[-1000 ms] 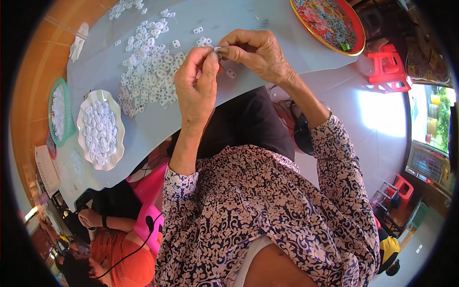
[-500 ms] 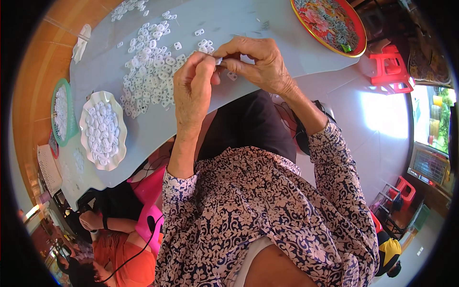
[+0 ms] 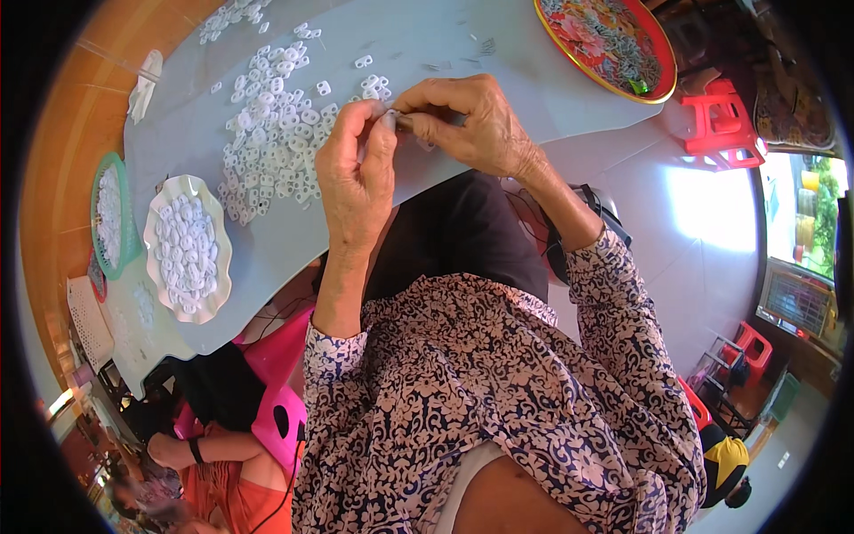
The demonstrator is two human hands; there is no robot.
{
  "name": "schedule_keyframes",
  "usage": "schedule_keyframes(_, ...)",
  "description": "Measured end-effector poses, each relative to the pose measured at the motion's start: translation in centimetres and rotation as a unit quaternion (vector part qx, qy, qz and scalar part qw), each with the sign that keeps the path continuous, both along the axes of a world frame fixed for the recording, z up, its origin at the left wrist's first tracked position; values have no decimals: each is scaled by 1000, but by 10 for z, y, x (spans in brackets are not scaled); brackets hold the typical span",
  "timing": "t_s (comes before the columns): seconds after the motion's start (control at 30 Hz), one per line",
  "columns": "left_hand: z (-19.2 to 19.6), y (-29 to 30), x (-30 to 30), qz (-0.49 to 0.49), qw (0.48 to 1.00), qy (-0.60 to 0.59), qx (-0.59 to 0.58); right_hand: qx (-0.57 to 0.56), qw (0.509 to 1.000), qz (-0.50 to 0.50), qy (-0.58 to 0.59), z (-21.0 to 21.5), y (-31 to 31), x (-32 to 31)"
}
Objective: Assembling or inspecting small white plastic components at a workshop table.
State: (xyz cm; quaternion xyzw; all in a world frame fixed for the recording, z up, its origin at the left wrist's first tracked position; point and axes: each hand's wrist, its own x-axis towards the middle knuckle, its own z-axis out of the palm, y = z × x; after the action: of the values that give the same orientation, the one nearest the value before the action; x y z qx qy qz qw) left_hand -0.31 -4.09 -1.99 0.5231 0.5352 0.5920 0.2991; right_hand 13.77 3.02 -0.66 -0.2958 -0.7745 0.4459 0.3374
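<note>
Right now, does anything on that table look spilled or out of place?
Perhaps the white pieces: many lie loosely scattered on the table, while others sit in the wavy-rimmed dish. Nothing looks clearly damaged.

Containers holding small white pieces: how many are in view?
2: the wavy-edged white dish, left of the loose pile of white pieces, and the green basket, farther left. Others may be hidden.

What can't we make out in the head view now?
Whatever the left hand and right hand pinch: head view, mostly covered by fingers.
Red tray, far side: head view, cut off by top edge.
Grey bits in it: head view, too small to identify.
</note>
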Motion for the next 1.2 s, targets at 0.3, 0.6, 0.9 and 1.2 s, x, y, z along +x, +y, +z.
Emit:
schedule_keyframes(0.3, 1, -4, 3, -39, 994, -85, -54, -113, 993, 14, 43, 4, 5, 5)
schedule_keyframes(0.6, -1, -5, 2, -22, 991, -126, -45, 250, 957, -2, -146, 11, 78, -6)
schedule_keyframes(0.9, -6, -6, 4, -9, 985, -164, -45, 437, 800, 124, -393, 7, 97, -31)
schedule_keyframes(1.2, -2, -9, 3, -16, 985, -160, -59, 315, 841, 58, -436, 18, 94, -42)
